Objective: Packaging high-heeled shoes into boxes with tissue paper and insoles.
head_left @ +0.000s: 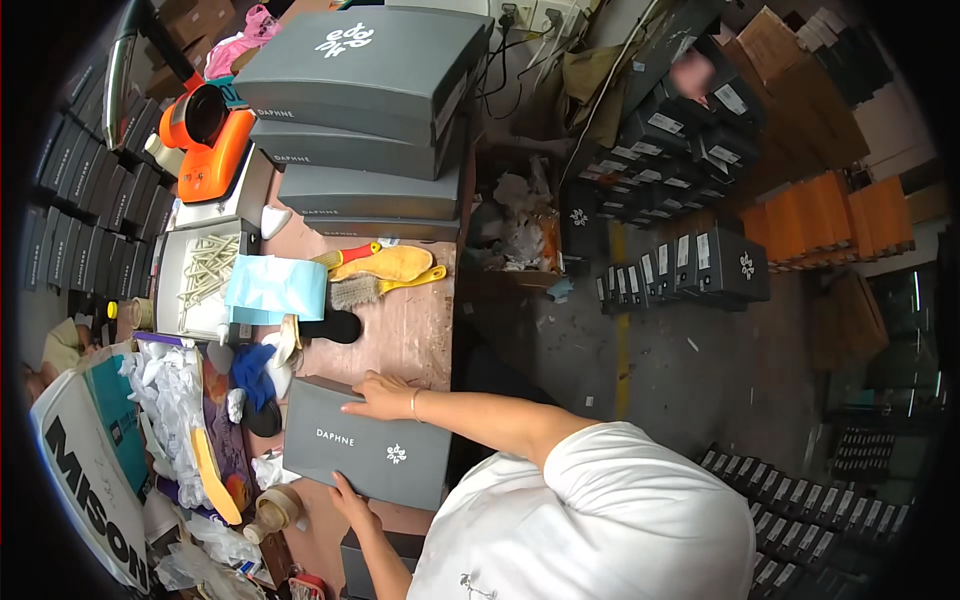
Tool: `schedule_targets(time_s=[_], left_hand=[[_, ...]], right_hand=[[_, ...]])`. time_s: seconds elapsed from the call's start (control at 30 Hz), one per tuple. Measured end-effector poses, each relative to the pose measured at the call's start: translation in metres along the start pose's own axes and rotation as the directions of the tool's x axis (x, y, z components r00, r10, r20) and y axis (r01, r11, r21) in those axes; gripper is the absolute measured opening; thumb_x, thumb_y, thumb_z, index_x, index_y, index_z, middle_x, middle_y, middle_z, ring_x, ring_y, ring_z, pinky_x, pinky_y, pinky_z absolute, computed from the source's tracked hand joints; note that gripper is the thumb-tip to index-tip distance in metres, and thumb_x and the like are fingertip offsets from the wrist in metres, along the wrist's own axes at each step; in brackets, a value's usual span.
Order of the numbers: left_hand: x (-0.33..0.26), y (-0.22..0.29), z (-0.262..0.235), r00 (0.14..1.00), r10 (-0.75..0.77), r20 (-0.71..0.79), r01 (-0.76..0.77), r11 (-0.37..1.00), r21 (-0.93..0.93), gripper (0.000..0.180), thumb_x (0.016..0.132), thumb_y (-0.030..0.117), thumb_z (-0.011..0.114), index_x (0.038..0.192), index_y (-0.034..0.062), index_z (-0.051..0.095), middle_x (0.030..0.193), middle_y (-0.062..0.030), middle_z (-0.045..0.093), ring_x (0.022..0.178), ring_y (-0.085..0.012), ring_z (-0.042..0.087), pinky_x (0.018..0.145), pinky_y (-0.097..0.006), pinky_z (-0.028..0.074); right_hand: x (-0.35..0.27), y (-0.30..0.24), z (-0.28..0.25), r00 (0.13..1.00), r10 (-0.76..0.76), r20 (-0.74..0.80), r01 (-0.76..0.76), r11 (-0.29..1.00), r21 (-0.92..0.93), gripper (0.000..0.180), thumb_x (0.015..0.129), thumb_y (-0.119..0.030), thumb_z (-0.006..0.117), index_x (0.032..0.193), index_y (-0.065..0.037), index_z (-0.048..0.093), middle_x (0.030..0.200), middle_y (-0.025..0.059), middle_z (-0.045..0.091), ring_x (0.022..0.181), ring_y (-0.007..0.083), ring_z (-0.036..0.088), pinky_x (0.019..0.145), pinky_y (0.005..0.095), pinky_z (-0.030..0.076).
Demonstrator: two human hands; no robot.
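Right hand [385, 397] (braceleted) on grey box [372, 450]; left hand [356, 508] at edge

One held box [370, 455], two brushes [356, 291], perhaps four stacked boxes [365, 150]

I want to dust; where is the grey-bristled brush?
The brush lies left of centre in the head view, on the table right of the light blue sheet.

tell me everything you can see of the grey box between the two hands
The grey box is rectangular and looks like cardboard, with white lettering and a white emblem on its upward face. It looks closed and sits by the edge of the pinkish worktable. The right hand touches its upper long side in the picture, the left hand its lower.
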State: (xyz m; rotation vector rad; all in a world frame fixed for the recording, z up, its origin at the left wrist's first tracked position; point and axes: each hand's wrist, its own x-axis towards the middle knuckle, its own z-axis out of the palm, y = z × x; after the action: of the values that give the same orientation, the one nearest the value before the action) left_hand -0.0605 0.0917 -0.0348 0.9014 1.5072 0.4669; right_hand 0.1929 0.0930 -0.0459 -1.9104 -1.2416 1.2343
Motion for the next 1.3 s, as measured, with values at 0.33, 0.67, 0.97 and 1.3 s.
schedule_targets(time_s=[0.33, 0.67, 0.97, 1.3], left_hand=[[-0.012, -0.016, 0.023, 0.945, 0.135, 0.299, -0.017, 0.930, -0.367, 0.064, 0.095, 0.052, 0.044, 0.138, 0.0047, 0.038, 0.136, -0.0109, 0.046, 0.124, -0.0242, 0.045, 0.103, -0.039, 0.038], [-0.108, 0.016, 0.182, 0.585, 0.305, 0.752, -0.448, 0.894, -0.014, 0.046, 0.091, 0.011, 0.061, 0.134, 0.0005, 0.047, 0.131, -0.0116, 0.052, 0.110, -0.0169, 0.055, 0.093, -0.028, 0.044], [-0.118, -0.045, 0.235, 0.840, -0.053, 0.539, -0.283, 0.806, 0.519, 0.046, 0.088, 0.018, 0.066, 0.125, -0.0048, 0.053, 0.117, -0.0177, 0.062, 0.103, -0.0208, 0.062, 0.089, -0.031, 0.048], [-0.209, -0.041, 0.277, 0.911, 0.083, 0.403, -0.336, 0.714, 0.615, 0.047, 0.087, 0.029, 0.064, 0.126, 0.0034, 0.055, 0.116, -0.0199, 0.061, 0.102, -0.0284, 0.062, 0.089, -0.036, 0.049]], right_hand=[[-0.127, 0.028, -0.007, 0.977, -0.203, 0.060, 0.182, 0.951, 0.251, 0.092, 0.079, -0.047, 0.067, 0.150, -0.019, 0.017, 0.147, 0.0288, 0.018, 0.138, 0.0434, 0.019, 0.113, 0.0424, 0.020], [-0.323, 0.192, -0.126, 0.832, 0.522, -0.186, 0.063, 0.246, 0.967, 0.066, 0.085, -0.037, 0.062, 0.137, -0.005, 0.039, 0.127, 0.0129, 0.052, 0.117, 0.0228, 0.050, 0.096, 0.0348, 0.044], [-0.366, 0.397, -0.248, 0.554, 0.759, -0.342, 0.090, 0.354, 0.931, 0.075, 0.082, -0.028, 0.068, 0.144, -0.007, 0.030, 0.138, 0.0093, 0.044, 0.127, 0.0240, 0.040, 0.104, 0.0371, 0.034], [-0.196, 0.537, -0.353, 0.731, 0.675, -0.099, -0.340, 0.487, 0.804, 0.017, 0.096, -0.018, 0.048, 0.089, -0.006, 0.057, 0.074, 0.0005, 0.052, 0.058, 0.0141, 0.052, 0.045, 0.0291, 0.042]])
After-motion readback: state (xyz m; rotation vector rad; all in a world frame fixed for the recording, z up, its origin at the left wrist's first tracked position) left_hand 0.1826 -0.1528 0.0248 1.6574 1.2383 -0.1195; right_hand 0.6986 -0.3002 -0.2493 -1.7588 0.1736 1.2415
